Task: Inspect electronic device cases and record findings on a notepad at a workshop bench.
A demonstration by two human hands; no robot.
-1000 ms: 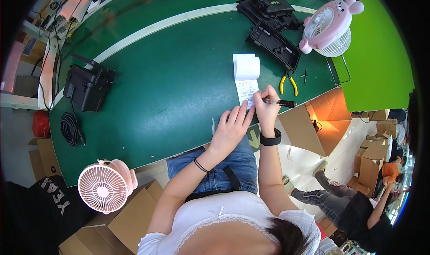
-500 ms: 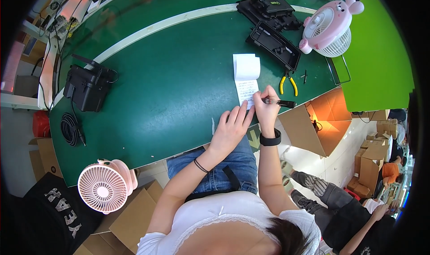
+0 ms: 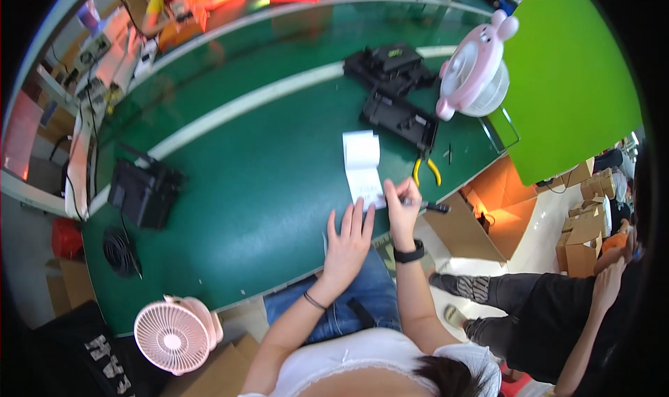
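Observation:
A small white notepad [image 3: 362, 153] lies on the green table with its top sheet flipped back and writing on the lower page. My right hand [image 3: 402, 216] is closed round a black pen [image 3: 437, 207] at the pad's lower right corner; the pen's tip is hidden by the fingers. My left hand [image 3: 347, 247] rests flat with fingers spread, its fingertips at the pad's bottom edge. Just beyond my right hand lie yellow-handled pliers [image 3: 435, 172], their jaws by an open black plastic case [image 3: 398, 120]. A thin dark tool [image 3: 449, 153] lies beside them.
More black case parts [image 3: 390, 68] and a pink animal-shaped fan [image 3: 474, 76] stand at the far right. A black box [image 3: 143, 196] and coiled cable [image 3: 118, 250] sit left, above a pink clip fan [image 3: 174, 336]. A cardboard box [image 3: 481, 219] and another person [image 3: 536, 313] are at the right.
The view has tilted up, so the table's things appear lower and a person in yellow shows across the table. Both hands stay at the notepad, the pen still held.

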